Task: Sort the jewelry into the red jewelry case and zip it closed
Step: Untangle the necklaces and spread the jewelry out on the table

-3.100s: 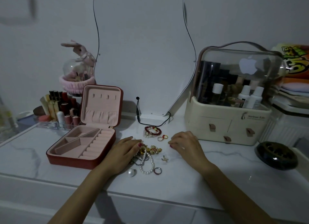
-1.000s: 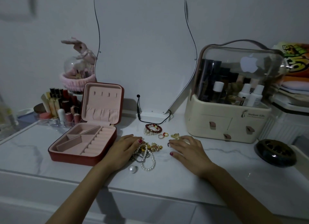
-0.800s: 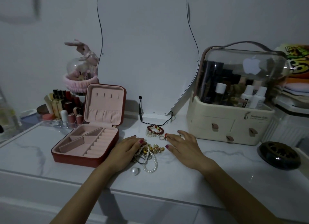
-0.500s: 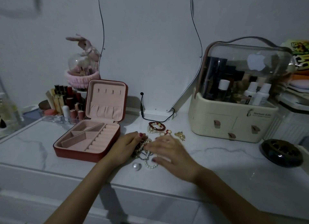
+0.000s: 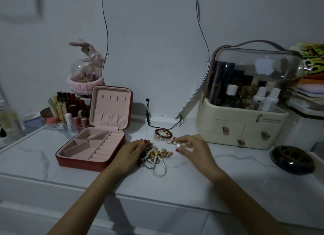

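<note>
The red jewelry case (image 5: 91, 162) lies open on the marble top at the left, its pink compartments empty. A tangle of pearl strands and gold pieces, the jewelry pile (image 5: 156, 156), sits to its right. My left hand (image 5: 129, 153) rests flat on the pile's left side, between case and pile. My right hand (image 5: 194, 148) hovers just right of the pile and pinches a large round pearl (image 5: 178, 145) at its fingertips; the hand is blurred. A red bead bracelet (image 5: 163, 132) and small rings (image 5: 170, 141) lie behind the pile.
A cream cosmetics organiser (image 5: 242, 126) with a clear lid stands at the back right, and a dark round dish (image 5: 292, 159) at the far right. Lipsticks (image 5: 70, 112) crowd the back left behind the case. A wavy mirror (image 5: 154, 59) with a black cable leans on the wall.
The large pearl that lay in front of the pile is now at my right hand's fingertips. My right hand reached left over the pile, then drew back right. My left hand stayed put.
</note>
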